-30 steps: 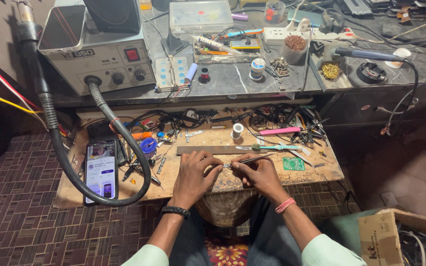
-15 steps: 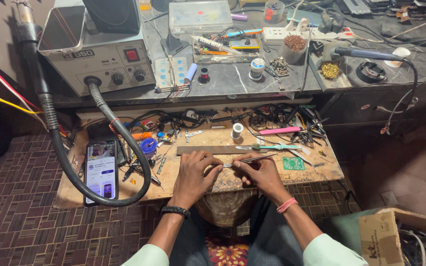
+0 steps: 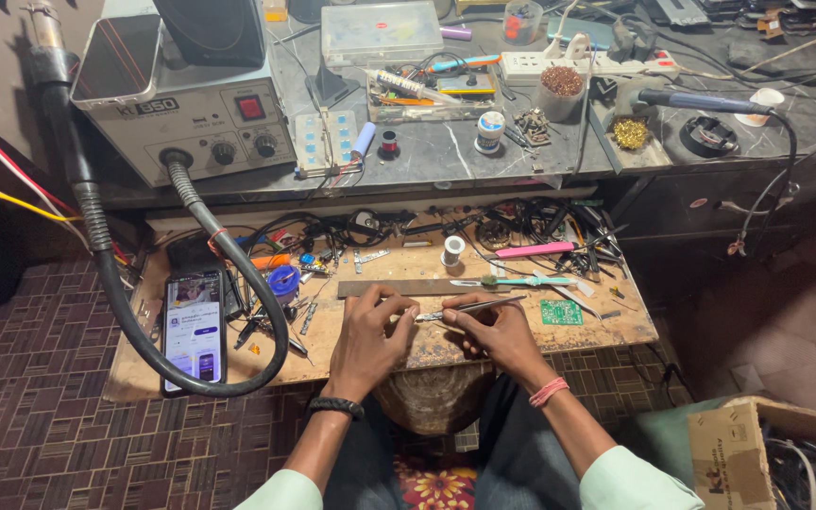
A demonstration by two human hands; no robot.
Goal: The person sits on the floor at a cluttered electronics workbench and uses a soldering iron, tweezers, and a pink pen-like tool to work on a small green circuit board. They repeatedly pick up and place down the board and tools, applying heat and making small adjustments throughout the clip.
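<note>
both hands (image 3: 432, 331) close, fingers pinched

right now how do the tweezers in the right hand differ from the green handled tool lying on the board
The tweezers are bare silver metal, pinched in the right hand and angled up off the board. The green handled tool has a green grip and lies flat beside the metal ruler, untouched. Both are slim, pointing roughly leftward.

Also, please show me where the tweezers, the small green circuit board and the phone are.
tweezers (image 3: 474, 307), head view, middle of the metal shaft.
small green circuit board (image 3: 560, 313), head view, centre of its face.
phone (image 3: 193, 329), head view, middle of the lit screen.
</note>
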